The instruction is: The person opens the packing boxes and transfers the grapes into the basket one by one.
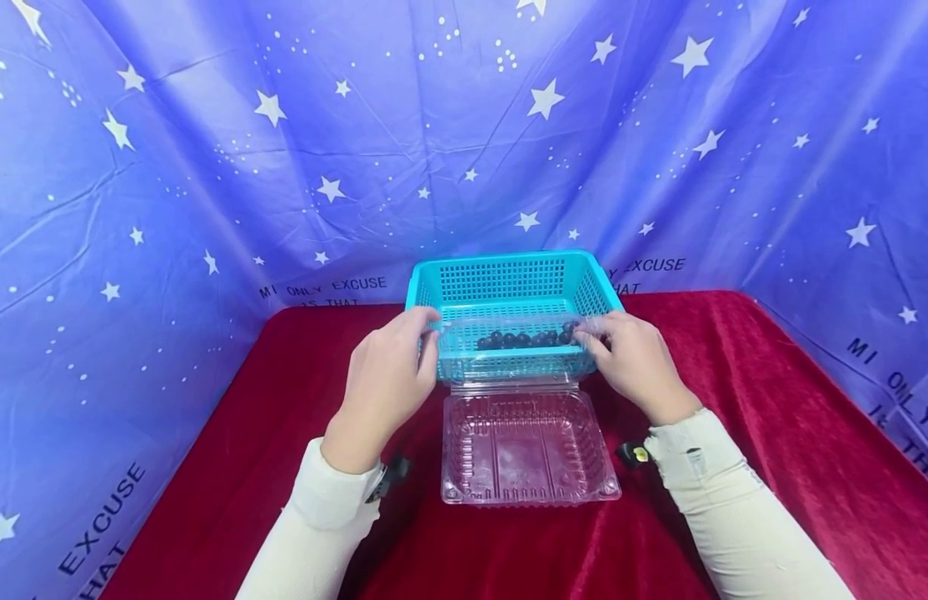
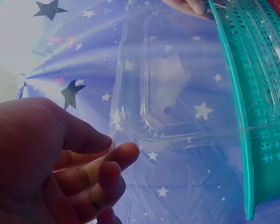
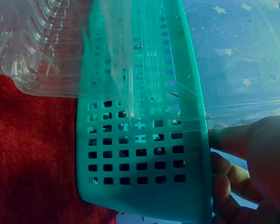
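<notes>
A clear plastic clamshell box lies opened out on the table, its ribbed base (image 1: 527, 454) nearest me. The hinged lid (image 2: 154, 133) stands raised in front of the turquoise basket (image 1: 501, 257). My left hand (image 1: 385, 375) pinches the lid's left corner between thumb and index finger. At the opposite corner, my right hand (image 1: 640, 358) grips the lid's edge, close to the basket rim. Dark round fruits (image 1: 520, 340), perhaps grapes or blueberries, show in the basket through the clear lid. The right fingertips are partly hidden in the right wrist view.
Dark red velvety cloth (image 1: 299, 392) covers the table. Behind the basket hangs a blue curtain (image 1: 426, 150) with white stars and lettering. The basket stands by the table's far edge.
</notes>
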